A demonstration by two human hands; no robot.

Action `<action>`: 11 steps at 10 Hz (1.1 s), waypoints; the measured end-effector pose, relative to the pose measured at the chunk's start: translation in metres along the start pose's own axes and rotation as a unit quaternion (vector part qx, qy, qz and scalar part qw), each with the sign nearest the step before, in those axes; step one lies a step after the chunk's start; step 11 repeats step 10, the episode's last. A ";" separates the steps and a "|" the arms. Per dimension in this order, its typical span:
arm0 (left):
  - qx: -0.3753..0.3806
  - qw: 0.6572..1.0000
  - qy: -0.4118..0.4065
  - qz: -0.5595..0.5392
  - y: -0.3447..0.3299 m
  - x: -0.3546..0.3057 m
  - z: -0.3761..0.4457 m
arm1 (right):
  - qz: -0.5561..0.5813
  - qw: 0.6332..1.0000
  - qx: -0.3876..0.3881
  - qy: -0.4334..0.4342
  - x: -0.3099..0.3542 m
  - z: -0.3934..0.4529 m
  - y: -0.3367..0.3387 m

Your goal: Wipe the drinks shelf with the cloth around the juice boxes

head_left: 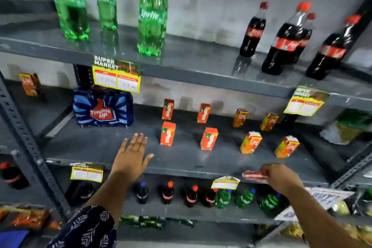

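Several small juice boxes stand in two rows on the grey middle shelf (185, 159): orange-red ones (167, 133) at the left, yellow-orange ones (250, 142) at the right. My left hand (131, 157) hovers flat with spread fingers over the shelf's front left part, left of the boxes, holding nothing. My right hand (278, 176) is closed on a folded red-and-white cloth (254, 175) at the shelf's front edge, below the yellow-orange boxes.
A blue Thums Up pack (103, 107) sits at the shelf's left rear. Green Sprite bottles (152, 14) and cola bottles (287, 40) stand on the shelf above. Small bottles (168, 192) line the shelf below. Price tags (116, 75) hang from shelf edges.
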State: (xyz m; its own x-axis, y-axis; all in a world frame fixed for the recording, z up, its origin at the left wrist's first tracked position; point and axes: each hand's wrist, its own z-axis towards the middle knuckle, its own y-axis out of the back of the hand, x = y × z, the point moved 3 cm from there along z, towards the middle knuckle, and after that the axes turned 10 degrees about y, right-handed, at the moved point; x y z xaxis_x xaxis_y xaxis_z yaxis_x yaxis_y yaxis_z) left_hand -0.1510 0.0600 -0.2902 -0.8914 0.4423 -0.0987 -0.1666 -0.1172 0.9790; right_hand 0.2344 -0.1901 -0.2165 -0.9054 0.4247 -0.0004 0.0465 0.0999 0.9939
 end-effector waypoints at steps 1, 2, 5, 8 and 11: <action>-0.067 0.996 -0.059 0.000 0.049 -0.040 -0.006 | 0.032 0.995 -0.077 -0.053 -0.039 -0.042 0.054; -0.161 0.979 -0.127 -0.003 0.100 -0.099 -0.020 | 0.082 0.976 -0.199 -0.046 -0.068 -0.084 0.118; -0.331 0.920 -0.202 -0.054 0.234 -0.248 -0.035 | 0.056 0.861 -0.505 0.025 -0.147 -0.107 0.300; -0.355 0.929 -0.085 0.062 0.281 -0.282 -0.001 | 0.015 0.951 -0.297 0.091 -0.221 0.050 0.246; -0.347 0.936 -0.027 0.048 0.285 -0.304 0.026 | 0.136 0.933 -0.310 0.120 -0.225 0.043 0.252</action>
